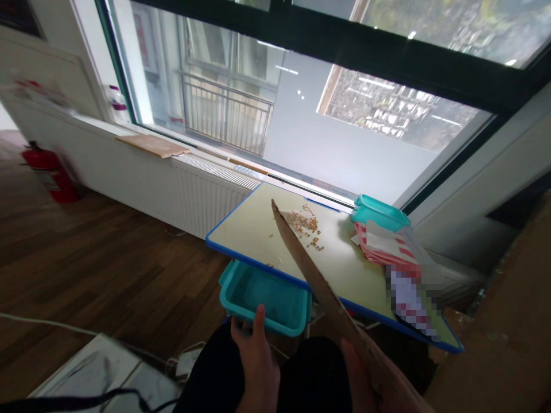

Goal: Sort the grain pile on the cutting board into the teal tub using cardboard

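My left hand (253, 358) grips the near rim of a teal plastic bin (267, 298), held just under the front edge of a small table (249, 229) with a blue border. My right hand (365, 378) holds a long strip of brown cardboard (314, 269) that slants up across the tabletop, its far tip beside a scatter of small brown pellets (303, 221). A few crumbs lie near the table's front edge.
A second teal container (379, 211) and a red-and-white striped bag (387, 246) sit at the table's right end. A white radiator (172, 183) runs under the big window. A red fire extinguisher (49, 172) lies on the wooden floor at left. Brown cardboard (508, 321) stands at right.
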Action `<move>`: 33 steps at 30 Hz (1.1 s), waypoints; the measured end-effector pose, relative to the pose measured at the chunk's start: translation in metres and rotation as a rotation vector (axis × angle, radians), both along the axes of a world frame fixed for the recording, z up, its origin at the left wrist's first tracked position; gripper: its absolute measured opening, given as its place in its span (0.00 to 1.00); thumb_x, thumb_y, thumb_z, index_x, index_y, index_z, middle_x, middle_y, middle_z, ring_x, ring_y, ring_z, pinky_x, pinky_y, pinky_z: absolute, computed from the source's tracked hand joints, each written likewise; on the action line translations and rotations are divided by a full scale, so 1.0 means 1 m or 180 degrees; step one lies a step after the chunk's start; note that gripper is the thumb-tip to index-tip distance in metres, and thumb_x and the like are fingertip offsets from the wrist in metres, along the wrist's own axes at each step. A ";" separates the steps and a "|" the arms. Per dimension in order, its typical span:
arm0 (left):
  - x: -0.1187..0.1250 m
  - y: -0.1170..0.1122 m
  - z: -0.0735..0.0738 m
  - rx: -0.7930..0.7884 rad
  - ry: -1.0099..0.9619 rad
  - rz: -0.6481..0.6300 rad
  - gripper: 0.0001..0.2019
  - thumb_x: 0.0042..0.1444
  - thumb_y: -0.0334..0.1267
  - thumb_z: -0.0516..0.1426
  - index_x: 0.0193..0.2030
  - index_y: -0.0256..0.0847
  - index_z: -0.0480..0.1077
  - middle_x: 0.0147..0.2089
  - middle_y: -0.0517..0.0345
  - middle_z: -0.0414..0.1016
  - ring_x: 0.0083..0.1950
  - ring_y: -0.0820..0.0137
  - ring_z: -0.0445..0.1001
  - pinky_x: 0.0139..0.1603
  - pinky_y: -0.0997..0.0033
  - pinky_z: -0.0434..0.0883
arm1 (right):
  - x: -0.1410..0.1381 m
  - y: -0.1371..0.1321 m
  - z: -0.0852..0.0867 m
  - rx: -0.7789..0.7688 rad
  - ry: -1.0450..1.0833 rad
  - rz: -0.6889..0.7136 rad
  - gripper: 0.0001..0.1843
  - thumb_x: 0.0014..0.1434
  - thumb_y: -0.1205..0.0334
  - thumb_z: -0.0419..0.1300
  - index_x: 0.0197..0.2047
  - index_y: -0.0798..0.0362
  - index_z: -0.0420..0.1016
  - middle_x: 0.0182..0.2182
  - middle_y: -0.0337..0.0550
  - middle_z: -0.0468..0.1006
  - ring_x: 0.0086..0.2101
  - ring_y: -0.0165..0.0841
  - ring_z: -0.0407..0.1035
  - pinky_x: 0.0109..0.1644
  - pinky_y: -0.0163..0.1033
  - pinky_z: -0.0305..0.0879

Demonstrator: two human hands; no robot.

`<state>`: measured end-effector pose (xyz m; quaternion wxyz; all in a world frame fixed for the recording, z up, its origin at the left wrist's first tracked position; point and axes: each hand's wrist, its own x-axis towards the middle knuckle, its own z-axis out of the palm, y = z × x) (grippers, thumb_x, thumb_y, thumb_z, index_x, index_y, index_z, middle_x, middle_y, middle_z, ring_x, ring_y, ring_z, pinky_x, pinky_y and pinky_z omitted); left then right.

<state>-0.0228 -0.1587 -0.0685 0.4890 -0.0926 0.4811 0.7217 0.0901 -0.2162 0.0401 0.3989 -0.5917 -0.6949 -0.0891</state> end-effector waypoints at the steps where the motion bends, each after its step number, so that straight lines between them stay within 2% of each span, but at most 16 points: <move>1: -0.002 0.000 -0.001 -0.0001 0.0035 0.0014 0.32 0.48 0.43 0.63 0.58 0.50 0.56 0.54 0.51 0.70 0.44 0.66 0.75 0.37 0.69 0.74 | 0.001 0.015 0.002 0.0018 0.0061 0.0126 0.16 0.59 0.56 0.55 0.47 0.47 0.78 0.41 0.41 0.80 0.39 0.38 0.76 0.42 0.33 0.74; 4: -0.005 0.001 -0.002 0.0032 0.0001 0.0077 0.31 0.47 0.43 0.63 0.58 0.50 0.57 0.54 0.51 0.69 0.45 0.66 0.74 0.37 0.69 0.74 | 0.000 0.076 0.003 -0.0042 0.0250 0.0480 0.17 0.60 0.55 0.54 0.48 0.50 0.77 0.43 0.43 0.79 0.43 0.38 0.74 0.47 0.37 0.72; 8: -0.010 0.001 0.002 -0.0061 -0.0067 0.0061 0.33 0.47 0.44 0.64 0.59 0.49 0.56 0.55 0.49 0.67 0.49 0.63 0.73 0.38 0.68 0.74 | -0.016 0.162 -0.007 -0.0306 0.0622 0.0943 0.18 0.58 0.53 0.55 0.46 0.51 0.78 0.43 0.45 0.80 0.44 0.40 0.74 0.50 0.42 0.70; 10: -0.014 0.002 0.005 -0.0033 -0.0049 0.0097 0.34 0.47 0.44 0.64 0.60 0.49 0.55 0.56 0.48 0.67 0.51 0.61 0.72 0.40 0.67 0.74 | -0.026 0.193 -0.013 -0.0510 0.0792 0.1113 0.18 0.57 0.52 0.56 0.46 0.51 0.78 0.42 0.45 0.80 0.43 0.41 0.74 0.50 0.44 0.69; 13: -0.024 0.005 0.008 0.0057 -0.0023 0.0171 0.36 0.47 0.46 0.63 0.61 0.50 0.54 0.55 0.47 0.67 0.52 0.60 0.72 0.43 0.64 0.74 | -0.037 0.221 -0.016 -0.0848 0.0932 0.1416 0.19 0.54 0.52 0.58 0.45 0.52 0.79 0.40 0.45 0.80 0.43 0.41 0.74 0.49 0.45 0.69; 18: -0.044 0.011 0.009 0.0150 -0.0003 0.0306 0.31 0.47 0.44 0.64 0.58 0.49 0.59 0.53 0.50 0.70 0.48 0.62 0.74 0.46 0.62 0.73 | -0.046 0.239 -0.008 -0.1350 0.0799 0.1788 0.18 0.52 0.56 0.59 0.46 0.50 0.78 0.39 0.42 0.81 0.41 0.40 0.75 0.49 0.46 0.67; 22: -0.052 0.014 0.009 0.0192 -0.0077 0.0350 0.32 0.47 0.42 0.64 0.59 0.49 0.59 0.53 0.50 0.71 0.47 0.62 0.74 0.46 0.62 0.73 | -0.048 0.237 0.000 -0.1518 0.0850 0.2042 0.20 0.47 0.66 0.57 0.44 0.50 0.79 0.39 0.41 0.81 0.42 0.39 0.74 0.51 0.46 0.66; 25: -0.054 0.017 0.008 0.0034 -0.0132 0.0366 0.34 0.47 0.42 0.64 0.60 0.48 0.57 0.53 0.48 0.70 0.48 0.61 0.74 0.45 0.60 0.73 | -0.049 0.232 0.003 -0.1506 0.0975 0.2135 0.23 0.42 0.71 0.53 0.40 0.49 0.80 0.39 0.39 0.81 0.45 0.38 0.73 0.55 0.45 0.64; 29: -0.060 0.019 0.008 -0.0199 -0.0201 0.0378 0.36 0.46 0.40 0.64 0.62 0.47 0.55 0.52 0.46 0.71 0.47 0.59 0.75 0.43 0.59 0.74 | -0.046 0.229 0.005 -0.1587 0.1155 0.2220 0.24 0.38 0.72 0.50 0.35 0.49 0.81 0.37 0.39 0.81 0.45 0.38 0.73 0.55 0.44 0.63; 33: -0.065 0.016 0.015 -0.0173 -0.0152 0.0542 0.33 0.46 0.39 0.64 0.60 0.47 0.58 0.54 0.47 0.71 0.47 0.60 0.75 0.42 0.59 0.75 | -0.040 0.228 0.007 -0.1778 0.1357 0.2421 0.21 0.37 0.71 0.51 0.31 0.50 0.80 0.36 0.42 0.82 0.43 0.40 0.74 0.52 0.46 0.65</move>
